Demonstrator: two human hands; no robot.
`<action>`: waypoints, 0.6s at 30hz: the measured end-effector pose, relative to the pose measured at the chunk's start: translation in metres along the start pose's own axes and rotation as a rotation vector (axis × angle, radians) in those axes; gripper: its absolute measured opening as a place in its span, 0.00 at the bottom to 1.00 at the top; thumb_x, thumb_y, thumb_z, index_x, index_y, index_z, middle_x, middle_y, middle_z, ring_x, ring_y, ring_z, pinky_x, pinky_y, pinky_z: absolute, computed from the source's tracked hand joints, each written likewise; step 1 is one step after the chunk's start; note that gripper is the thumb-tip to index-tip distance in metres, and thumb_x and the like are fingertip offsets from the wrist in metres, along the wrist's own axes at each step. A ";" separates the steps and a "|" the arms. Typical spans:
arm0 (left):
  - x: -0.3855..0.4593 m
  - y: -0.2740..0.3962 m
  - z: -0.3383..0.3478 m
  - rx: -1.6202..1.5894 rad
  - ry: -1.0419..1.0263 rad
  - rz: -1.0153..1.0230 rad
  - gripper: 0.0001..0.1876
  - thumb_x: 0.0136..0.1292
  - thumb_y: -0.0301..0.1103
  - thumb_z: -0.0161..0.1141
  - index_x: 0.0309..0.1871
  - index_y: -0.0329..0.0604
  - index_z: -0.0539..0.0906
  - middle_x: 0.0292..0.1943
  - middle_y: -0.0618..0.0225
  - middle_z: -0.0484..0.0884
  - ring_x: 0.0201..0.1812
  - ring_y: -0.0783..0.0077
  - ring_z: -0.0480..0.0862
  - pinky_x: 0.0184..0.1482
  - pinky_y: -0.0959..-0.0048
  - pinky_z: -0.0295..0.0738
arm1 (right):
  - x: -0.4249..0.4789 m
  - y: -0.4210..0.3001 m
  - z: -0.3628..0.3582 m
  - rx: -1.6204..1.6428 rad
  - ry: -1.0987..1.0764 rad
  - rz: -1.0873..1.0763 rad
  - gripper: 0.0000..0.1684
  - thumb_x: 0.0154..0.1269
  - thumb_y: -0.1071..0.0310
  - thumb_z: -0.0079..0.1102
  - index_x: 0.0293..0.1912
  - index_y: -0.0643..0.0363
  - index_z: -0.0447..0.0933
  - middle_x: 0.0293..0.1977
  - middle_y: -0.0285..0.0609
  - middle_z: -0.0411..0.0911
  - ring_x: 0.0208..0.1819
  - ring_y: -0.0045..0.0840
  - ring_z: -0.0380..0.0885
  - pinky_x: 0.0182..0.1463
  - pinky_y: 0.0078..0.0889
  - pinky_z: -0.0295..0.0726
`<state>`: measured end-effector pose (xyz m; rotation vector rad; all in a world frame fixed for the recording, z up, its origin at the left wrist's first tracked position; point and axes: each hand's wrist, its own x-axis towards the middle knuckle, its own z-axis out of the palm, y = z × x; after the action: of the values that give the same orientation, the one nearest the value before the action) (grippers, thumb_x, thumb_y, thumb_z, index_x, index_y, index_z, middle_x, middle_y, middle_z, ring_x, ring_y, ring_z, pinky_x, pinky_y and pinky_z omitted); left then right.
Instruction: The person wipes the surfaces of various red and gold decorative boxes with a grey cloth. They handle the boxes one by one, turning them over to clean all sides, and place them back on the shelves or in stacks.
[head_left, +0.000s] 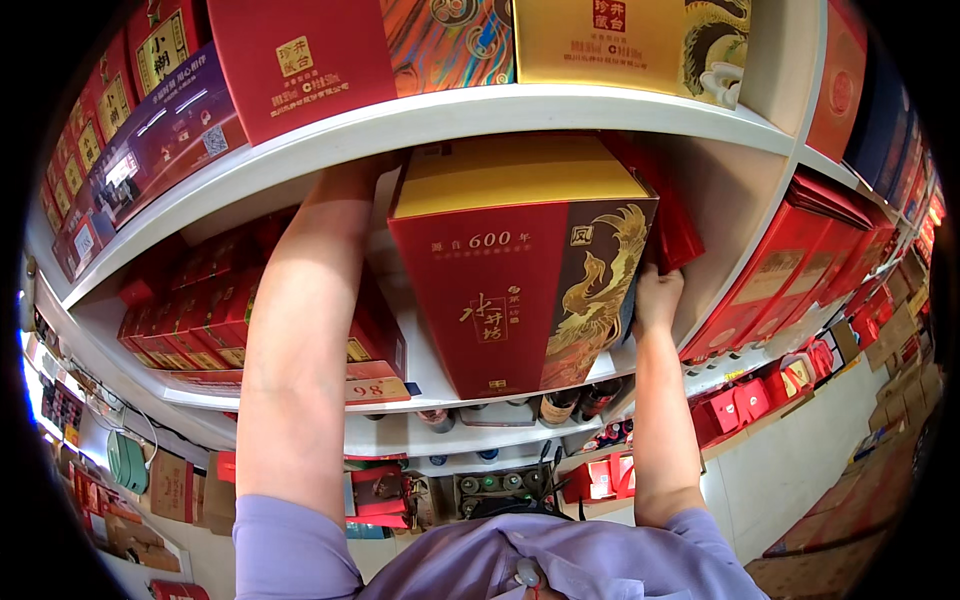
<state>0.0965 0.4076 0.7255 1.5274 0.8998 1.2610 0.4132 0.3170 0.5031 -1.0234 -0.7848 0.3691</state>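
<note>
A tall red and gold liquor gift box (487, 300) with a golden phoenix on its side stands on the white shelf before me. My left arm reaches past the box's left side into the back of the compartment; the hand itself is hidden behind the box and under the upper shelf. At the right side of the box is my right hand (660, 292), its fingers curled near the lower end of a folded red bag (667, 202). Whether it grips the bag or a dark item beside the box, I cannot tell.
The upper shelf edge (450, 116) crosses above my arms and bears large red and gold boxes (322, 67). Small red boxes (202, 315) stand left of my left arm. A white divider (739, 202) bounds the compartment at right. Bottles (559, 409) stand on a lower shelf.
</note>
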 end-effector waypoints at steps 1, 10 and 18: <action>-0.001 0.002 -0.001 0.011 0.005 -0.001 0.16 0.68 0.34 0.61 0.57 0.41 0.78 0.49 0.66 0.80 0.49 0.72 0.79 0.52 0.73 0.76 | 0.004 0.006 0.001 -0.034 -0.010 -0.027 0.17 0.70 0.70 0.52 0.55 0.68 0.75 0.45 0.46 0.82 0.46 0.24 0.77 0.54 0.27 0.72; -0.048 0.037 0.008 0.546 0.162 -0.265 0.16 0.68 0.33 0.61 0.57 0.41 0.78 0.48 0.67 0.81 0.48 0.73 0.79 0.51 0.74 0.76 | 0.096 -0.001 0.072 -0.219 -0.256 -0.291 0.25 0.71 0.61 0.57 0.60 0.69 0.69 0.50 0.54 0.80 0.49 0.36 0.78 0.56 0.34 0.73; -0.162 0.036 0.046 0.341 0.066 0.384 0.24 0.64 0.41 0.63 0.60 0.37 0.78 0.54 0.65 0.79 0.55 0.77 0.74 0.58 0.74 0.69 | 0.093 -0.015 0.074 -0.318 -0.125 -0.232 0.23 0.70 0.61 0.55 0.61 0.59 0.71 0.51 0.60 0.78 0.54 0.51 0.77 0.56 0.45 0.75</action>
<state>0.1074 0.2367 0.7099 2.0088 0.9267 1.4902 0.4210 0.4122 0.5745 -1.1975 -1.0869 0.1104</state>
